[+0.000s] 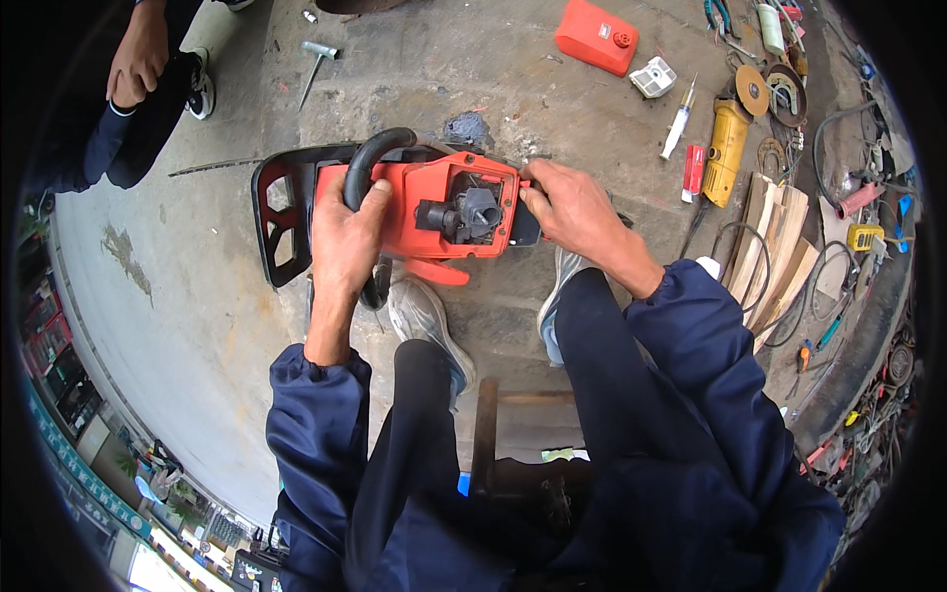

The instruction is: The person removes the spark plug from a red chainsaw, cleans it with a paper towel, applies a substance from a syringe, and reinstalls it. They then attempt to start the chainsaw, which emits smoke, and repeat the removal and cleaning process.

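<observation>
A red chainsaw (404,212) lies on the concrete in front of my feet, its guide bar pointing left. Its black front handle (367,163) arches over the body, and my left hand (345,232) is closed around it, thumb resting near the red housing. The top stands uncovered at the right, showing a dark grey intake part (478,212) inside a recess. At that rear end my right hand (577,212) has its fingers curled and pinched against the edge of the housing, beside a small red piece. What lies under those fingertips is partly hidden.
A red cover (597,37), a white filter-like part (653,77), a syringe (679,123), a red box (693,173) and a yellow angle grinder (728,148) lie right. A T-handled wrench (316,69) lies far left, near another person's hand (138,64). Wood strips (774,242) and cables sit right.
</observation>
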